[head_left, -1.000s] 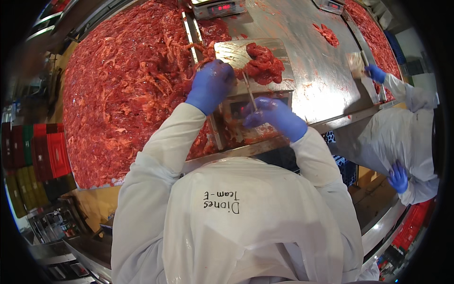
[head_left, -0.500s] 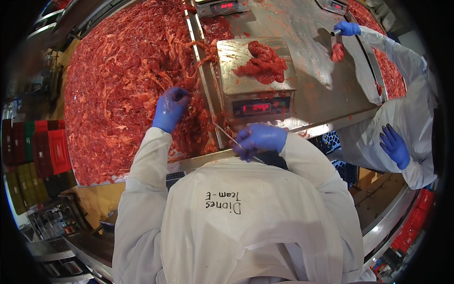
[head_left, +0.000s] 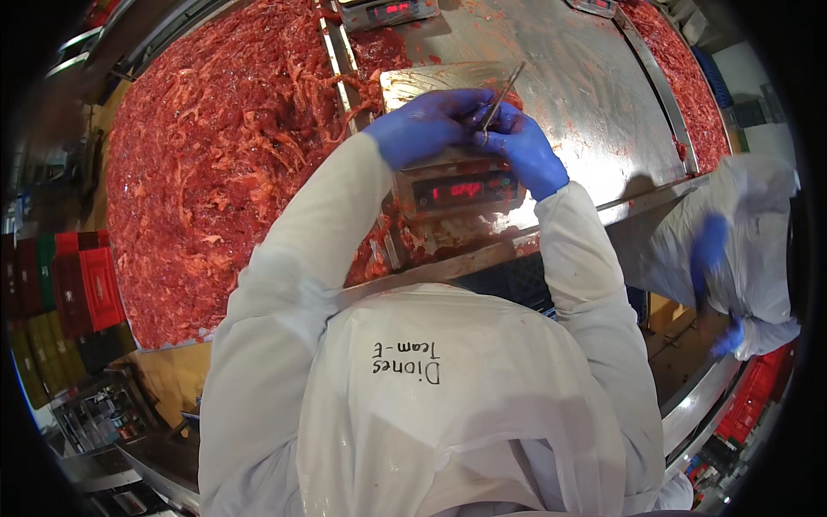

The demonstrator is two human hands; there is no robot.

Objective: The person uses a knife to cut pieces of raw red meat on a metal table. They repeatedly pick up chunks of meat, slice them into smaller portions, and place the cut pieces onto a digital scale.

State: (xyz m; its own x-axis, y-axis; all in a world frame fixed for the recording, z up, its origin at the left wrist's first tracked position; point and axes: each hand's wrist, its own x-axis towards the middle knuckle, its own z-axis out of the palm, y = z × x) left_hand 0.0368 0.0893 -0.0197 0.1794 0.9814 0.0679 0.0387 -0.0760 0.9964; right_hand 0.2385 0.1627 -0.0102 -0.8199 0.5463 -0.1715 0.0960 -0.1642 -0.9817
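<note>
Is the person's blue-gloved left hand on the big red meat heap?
No, the blue-gloved left hand is over the square silver metal scale, right of the red meat heap.

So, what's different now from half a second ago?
The left hand has moved forward and right, from over the meat pile to over the scale. The right hand has moved forward there too, its rod now pointing forward and right. The co-worker's hands are now both near their body. The rod stays in the right hand; the scale stays put.

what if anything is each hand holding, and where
Right hand: thin metal rod, by its near end. Left hand: hold on meat unclear.
</note>
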